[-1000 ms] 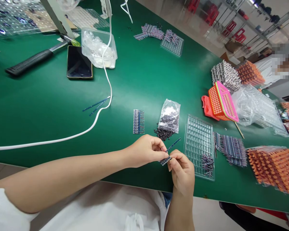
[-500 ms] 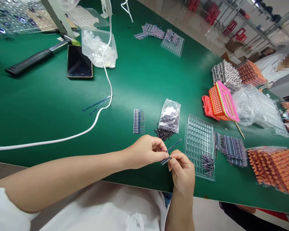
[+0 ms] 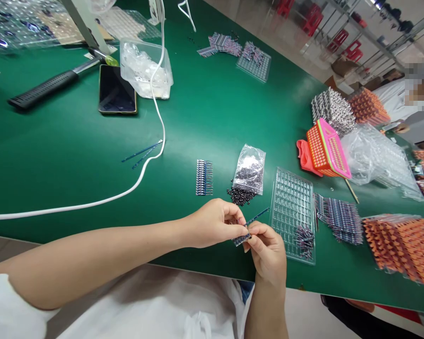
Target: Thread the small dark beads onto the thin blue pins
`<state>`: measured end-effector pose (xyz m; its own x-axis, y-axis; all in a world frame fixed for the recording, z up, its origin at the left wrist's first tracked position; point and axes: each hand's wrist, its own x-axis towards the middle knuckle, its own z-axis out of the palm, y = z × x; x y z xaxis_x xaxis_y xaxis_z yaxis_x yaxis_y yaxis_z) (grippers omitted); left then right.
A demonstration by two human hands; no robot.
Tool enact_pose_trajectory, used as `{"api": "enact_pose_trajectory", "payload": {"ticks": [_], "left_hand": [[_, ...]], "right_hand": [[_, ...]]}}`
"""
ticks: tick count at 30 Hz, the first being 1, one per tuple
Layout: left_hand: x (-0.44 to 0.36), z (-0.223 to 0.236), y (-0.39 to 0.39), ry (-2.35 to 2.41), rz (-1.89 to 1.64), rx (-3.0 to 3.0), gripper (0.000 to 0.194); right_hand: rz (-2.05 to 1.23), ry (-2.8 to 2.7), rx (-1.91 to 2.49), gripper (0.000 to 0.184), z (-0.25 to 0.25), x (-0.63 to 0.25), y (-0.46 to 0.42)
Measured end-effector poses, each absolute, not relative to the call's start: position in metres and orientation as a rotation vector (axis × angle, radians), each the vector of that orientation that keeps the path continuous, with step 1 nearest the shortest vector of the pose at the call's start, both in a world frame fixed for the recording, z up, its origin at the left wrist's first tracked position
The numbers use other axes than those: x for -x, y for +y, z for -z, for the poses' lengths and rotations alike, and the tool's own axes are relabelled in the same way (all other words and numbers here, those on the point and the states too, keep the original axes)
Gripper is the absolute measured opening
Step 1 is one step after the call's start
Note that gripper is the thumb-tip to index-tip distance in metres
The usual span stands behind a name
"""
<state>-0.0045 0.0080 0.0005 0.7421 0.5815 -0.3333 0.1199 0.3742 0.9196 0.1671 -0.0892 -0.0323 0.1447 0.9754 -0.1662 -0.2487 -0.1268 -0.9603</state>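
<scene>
My left hand (image 3: 219, 225) is closed, pinching a narrow strip of small circuit boards (image 3: 240, 240) between thumb and fingers. A thin blue strip (image 3: 257, 215) sticks out beyond its fingertips, pointing up and right. Touching the boards' right end, my right hand (image 3: 270, 249) has thumb and forefinger pressed together; a tiny dark spot shows at their tips, too small to name. Just above the hands lies a pile of small black parts (image 3: 242, 196), spilled by a clear plastic bag (image 3: 249, 170). A row of blue boards with wire pins (image 3: 204, 177) lies to the left.
A clear compartment tray (image 3: 291, 202) with wired pieces stands right of my hands. Beyond it are stacked board strips (image 3: 342, 219), orange stacks (image 3: 403, 245) and a pink-orange basket (image 3: 327, 148). A white cable (image 3: 102, 202), phone (image 3: 116, 92) and hammer-like tool (image 3: 44, 89) lie left.
The board strip between my hands has shifted slightly left and tilted, showing more of its face. The thin blue strip has moved a little right and down.
</scene>
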Motion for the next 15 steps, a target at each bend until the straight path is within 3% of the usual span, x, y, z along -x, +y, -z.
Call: {"api": "enact_pose_trajectory", "payload": {"ticks": [15], "left_hand": [[0.0057,-0.0025,0.0090,0.704,-0.332,-1.285,0.009]], "right_hand": [[-1.292,-0.885,1.223,0.006,0.0371,-0.1690,-0.0913]]}}
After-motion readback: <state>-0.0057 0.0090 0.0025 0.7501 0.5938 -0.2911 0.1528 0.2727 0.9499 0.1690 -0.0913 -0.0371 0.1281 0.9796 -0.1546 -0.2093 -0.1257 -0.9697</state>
